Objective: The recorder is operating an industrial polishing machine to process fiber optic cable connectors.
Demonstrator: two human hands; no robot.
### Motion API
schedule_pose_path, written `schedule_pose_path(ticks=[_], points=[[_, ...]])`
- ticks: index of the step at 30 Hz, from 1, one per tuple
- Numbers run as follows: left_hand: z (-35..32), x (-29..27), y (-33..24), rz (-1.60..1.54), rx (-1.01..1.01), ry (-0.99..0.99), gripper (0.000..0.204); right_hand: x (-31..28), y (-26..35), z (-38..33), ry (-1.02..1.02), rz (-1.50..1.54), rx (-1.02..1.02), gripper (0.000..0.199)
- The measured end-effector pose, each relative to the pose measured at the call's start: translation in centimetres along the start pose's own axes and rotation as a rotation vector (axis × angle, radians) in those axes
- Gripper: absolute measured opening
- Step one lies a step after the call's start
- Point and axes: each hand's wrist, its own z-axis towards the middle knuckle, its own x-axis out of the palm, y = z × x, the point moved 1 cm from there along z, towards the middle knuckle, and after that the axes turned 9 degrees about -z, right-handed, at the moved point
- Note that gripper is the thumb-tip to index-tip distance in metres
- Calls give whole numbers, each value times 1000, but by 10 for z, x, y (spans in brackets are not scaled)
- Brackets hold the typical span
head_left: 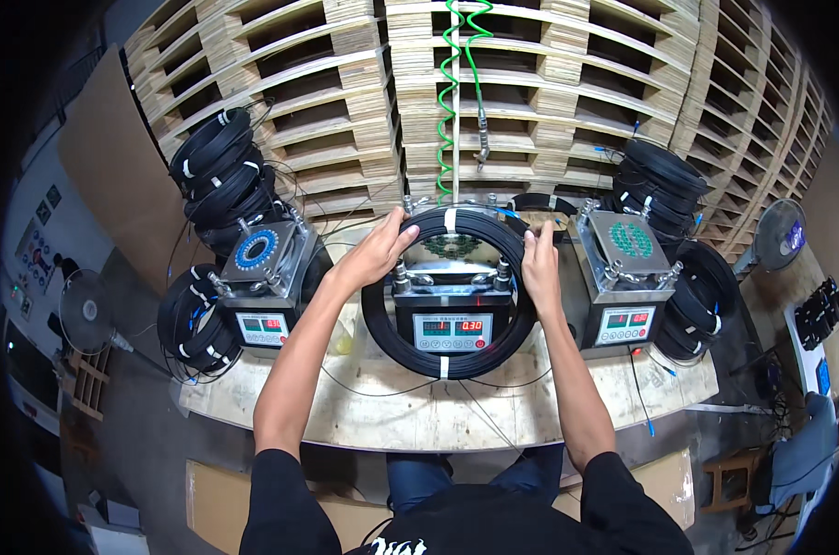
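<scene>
My left hand (375, 257) and my right hand (541, 266) grip the upper sides of a coil of black cable (373, 310). Strips of white tape bind the coil at top and bottom, and a blue tip shows near its upper right. It stands tilted in front of the middle metal machine (452, 301), whose lit display panel (453, 331) shows through the ring. Part of that machine's top, with a ring of dark green pieces, is hidden behind the coil. Thin loose cable ends trail from the coil across the pale wooden bench (382, 421).
Similar machines stand left (269, 268) and right (627, 277), with blue and green rings on top. Stacked cable coils (218, 171) rise at left, more coils (660, 180) at right. Behind are wooden pallets (345, 120) and a hanging green spiral hose (447, 102). Fans (88, 310) flank the bench.
</scene>
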Motion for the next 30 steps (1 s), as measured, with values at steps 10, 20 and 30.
schedule_pose_path(ticks=[10, 20, 30], points=[[-3, -13, 27, 26, 125, -18, 39, -23, -18, 33, 216, -119, -154, 14], [18, -37, 21, 196, -48, -8, 34, -47, -24, 108, 442, 149, -171, 22], [53, -62, -6, 70, 92, -68, 24, 1, 25, 136, 568, -122, -313, 27]])
